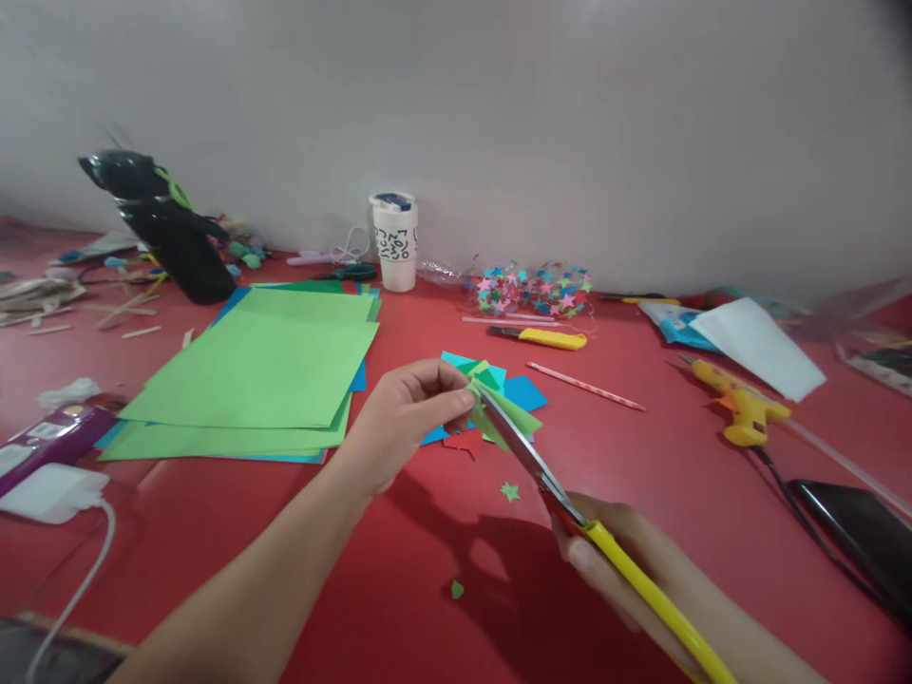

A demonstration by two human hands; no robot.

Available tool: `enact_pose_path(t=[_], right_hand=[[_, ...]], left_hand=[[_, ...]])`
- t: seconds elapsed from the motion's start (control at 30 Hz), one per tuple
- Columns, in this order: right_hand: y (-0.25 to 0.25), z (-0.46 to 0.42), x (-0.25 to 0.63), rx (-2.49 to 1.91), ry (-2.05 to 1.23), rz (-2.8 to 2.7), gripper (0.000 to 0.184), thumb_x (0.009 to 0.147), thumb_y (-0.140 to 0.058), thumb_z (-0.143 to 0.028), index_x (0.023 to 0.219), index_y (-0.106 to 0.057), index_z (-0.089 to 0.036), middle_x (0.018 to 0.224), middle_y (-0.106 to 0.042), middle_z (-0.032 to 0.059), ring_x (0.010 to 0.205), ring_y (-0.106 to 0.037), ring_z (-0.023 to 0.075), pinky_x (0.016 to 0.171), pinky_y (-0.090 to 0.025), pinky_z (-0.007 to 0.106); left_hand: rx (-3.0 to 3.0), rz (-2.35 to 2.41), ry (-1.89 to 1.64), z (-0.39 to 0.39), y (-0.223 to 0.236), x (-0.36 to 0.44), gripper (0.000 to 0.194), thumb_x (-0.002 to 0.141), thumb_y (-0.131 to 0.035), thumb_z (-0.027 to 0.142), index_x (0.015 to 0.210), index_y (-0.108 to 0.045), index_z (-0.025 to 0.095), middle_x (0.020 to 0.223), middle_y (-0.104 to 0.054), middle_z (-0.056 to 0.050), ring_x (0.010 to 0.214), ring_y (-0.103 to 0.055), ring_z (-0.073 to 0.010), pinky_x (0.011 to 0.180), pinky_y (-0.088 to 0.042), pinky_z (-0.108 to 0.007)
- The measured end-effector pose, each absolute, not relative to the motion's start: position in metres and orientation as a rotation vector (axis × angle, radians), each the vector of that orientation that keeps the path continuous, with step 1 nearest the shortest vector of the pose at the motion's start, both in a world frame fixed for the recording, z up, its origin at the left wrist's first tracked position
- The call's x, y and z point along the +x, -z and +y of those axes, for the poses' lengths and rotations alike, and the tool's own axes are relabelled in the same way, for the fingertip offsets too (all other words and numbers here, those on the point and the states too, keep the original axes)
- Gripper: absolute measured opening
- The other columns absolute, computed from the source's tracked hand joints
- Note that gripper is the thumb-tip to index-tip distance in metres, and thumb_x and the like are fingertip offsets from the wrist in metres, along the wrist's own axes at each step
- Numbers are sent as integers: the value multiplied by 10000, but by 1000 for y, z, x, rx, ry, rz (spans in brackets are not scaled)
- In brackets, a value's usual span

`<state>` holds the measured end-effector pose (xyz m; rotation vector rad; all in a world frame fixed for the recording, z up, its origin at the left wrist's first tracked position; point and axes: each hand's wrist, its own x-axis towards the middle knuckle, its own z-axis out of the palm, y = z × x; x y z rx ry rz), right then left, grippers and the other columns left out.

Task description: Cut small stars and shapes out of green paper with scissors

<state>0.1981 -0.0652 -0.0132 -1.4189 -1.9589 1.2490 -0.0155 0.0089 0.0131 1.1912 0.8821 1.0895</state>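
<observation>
We've got the small green paper [525, 418] above the bench [399, 617], left hand [411, 416] pinched on its edge, right hand [636, 532] curled round the scissors [605, 543], and since it's probably light, floppy and easy to crease, we'd grip just that edge pretty gently.

Bare forearms [275, 560], bare hands [399, 418]

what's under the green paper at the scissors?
Blue pieces and a red scrap show past the green paper. Whatever lies directly beneath it and the left hand is covered.
</observation>
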Motion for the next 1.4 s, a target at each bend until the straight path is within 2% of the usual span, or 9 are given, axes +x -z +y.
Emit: enact_pose_path(t=[0.17, 0.33, 0.47, 0.77, 1.17, 1.4], right_hand=[[7, -61, 203, -1518, -1269, -2017, 467, 858, -348, -655, 634, -316, -246, 491, -324, -80, 427, -321, 114, 421, -200, 253], [21, -59, 205, -1498, -1322, -1996, 402, 847, -409, -569, 632, -325, -240, 534, -285, -83, 424, -296, 99, 417, -194, 240], [28, -61, 199, -1530, -1229, -1929, 355, 858, -417, -495, 637, -311, -238, 520, -275, -85, 426, -271, 94, 415, -196, 232], [34, -62, 197, -1517, -1093, -1972, 350, 867, -426, -481, 642, -333, -229, 583, -254, -69, 521, -238, 119, 454, -195, 238], [31, -62, 197, -1542, -1045, -1990, 323, 845, -447, -455, 636, -346, -230, 570, -265, -74, 515, -226, 117, 449, -198, 241], [32, -61, 197, -1534, -1077, -1976, 364, 846, -452, -496, 627, -330, -232, 570, -248, -77, 505, -223, 113, 441, -184, 240]], left_hand=[[1314, 986, -946, 17, -19, -27, 96, 717, -657, 205, 663, -606, 144, 575, -569, 33, 532, -508, -71, 538, -409, -207], [1254, 1009, -936, 16, -15, -26, 91, 708, -650, 202, 657, -600, 145, 558, -570, 29, 518, -499, -76, 539, -403, -218], [1128, 902, -944, 11, -8, -15, 99, 713, -658, 211, 671, -601, 142, 576, -585, 16, 528, -493, -75, 564, -400, -219], [988, 830, -1107, 4, -10, -5, 103, 684, -689, 190, 696, -591, 161, 597, -587, 28, 538, -523, -81, 564, -413, -220], [1006, 809, -1157, 5, -8, -7, 112, 702, -690, 163, 664, -585, 164, 569, -582, 47, 534, -513, -61, 556, -412, -190], [896, 757, -1122, 5, -10, -9, 112, 706, -687, 152, 673, -582, 169, 615, -632, 31, 547, -577, -74, 564, -447, -193]])
